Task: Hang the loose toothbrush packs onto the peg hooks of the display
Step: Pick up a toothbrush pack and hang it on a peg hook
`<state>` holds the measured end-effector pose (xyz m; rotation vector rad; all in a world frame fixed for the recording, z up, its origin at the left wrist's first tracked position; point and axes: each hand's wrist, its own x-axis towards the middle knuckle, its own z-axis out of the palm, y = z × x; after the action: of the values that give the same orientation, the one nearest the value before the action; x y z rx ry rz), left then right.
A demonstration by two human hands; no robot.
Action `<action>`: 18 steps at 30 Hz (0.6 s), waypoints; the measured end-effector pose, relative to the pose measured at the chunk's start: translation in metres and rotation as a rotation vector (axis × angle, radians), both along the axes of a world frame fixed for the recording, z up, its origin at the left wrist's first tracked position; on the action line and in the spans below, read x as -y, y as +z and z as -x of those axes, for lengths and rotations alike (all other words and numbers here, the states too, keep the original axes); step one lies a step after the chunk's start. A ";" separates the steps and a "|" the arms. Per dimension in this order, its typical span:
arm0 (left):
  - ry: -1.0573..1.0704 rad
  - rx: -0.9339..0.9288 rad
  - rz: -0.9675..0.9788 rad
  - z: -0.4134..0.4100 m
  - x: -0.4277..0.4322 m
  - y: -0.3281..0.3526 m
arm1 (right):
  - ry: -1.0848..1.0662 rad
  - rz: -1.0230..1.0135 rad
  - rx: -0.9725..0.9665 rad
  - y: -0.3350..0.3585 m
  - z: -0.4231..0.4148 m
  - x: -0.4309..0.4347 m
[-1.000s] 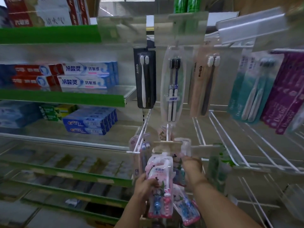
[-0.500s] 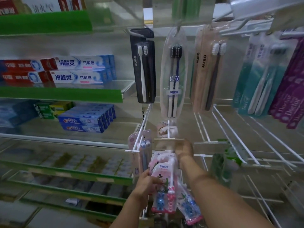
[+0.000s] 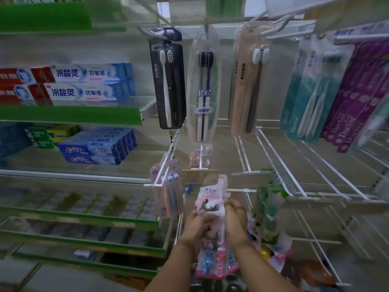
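1. The left hand [image 3: 197, 225] has its fingers curled round the left edge of a pink children's toothbrush pack [image 3: 211, 199]. The right hand [image 3: 235, 216] pinches the pack's right edge with bent fingers and holds nothing else.
2. The pack stands upright between the two hands. Its top sits just below the tan price tag [image 3: 200, 175] at the tip of the middle peg hook [image 3: 201, 157]. Its hang hole is hidden, so I cannot tell whether the wire has entered it; it looks just short of the tip.
3. Further back on that same hook hangs a pale pink pack [image 3: 196, 158], so at least one of this kind seems to be hung already.
4. The hook to the left carries a pink-backed pack [image 3: 166, 186], and green packs [image 3: 268, 207] hang just to the right.
5. Below the hands lie more colourful packs [image 3: 273, 251], too blurred to tell whether they are loose or hung.
6. The upper row is stocked with a black AUBO pack [image 3: 168, 81], a clear pack [image 3: 203, 91] and a beige AUBO pack [image 3: 245, 81]. Bare wire hooks [image 3: 271, 152] stretch off to the right.
7. My judgement is that the task is partway done: this pack needs threading, and probably others after it.
8. Toothpaste boxes [image 3: 84, 83] fill the shelves on the left.
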<state>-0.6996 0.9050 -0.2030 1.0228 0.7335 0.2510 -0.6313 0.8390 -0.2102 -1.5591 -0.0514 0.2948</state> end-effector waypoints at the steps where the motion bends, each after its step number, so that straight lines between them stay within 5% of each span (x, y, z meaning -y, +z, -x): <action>1: 0.019 0.006 -0.006 -0.002 0.007 0.002 | 0.001 0.001 0.017 0.001 0.001 0.004; 5: 0.082 0.079 -0.025 -0.013 0.028 0.011 | -0.007 0.025 0.060 0.004 0.005 0.015; 9: 0.088 0.078 -0.006 -0.021 0.033 0.019 | -0.112 0.294 0.221 0.005 0.008 0.029; 14: 0.091 0.040 -0.068 -0.013 0.025 0.020 | -0.071 -0.073 -0.014 0.022 0.003 0.036; 18: 0.075 0.045 -0.111 -0.002 0.010 0.012 | -0.069 -0.024 0.012 0.038 -0.005 0.035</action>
<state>-0.6973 0.8950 -0.1912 1.0932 0.7242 0.3816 -0.6258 0.8038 -0.1719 -1.5356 -0.0099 0.2297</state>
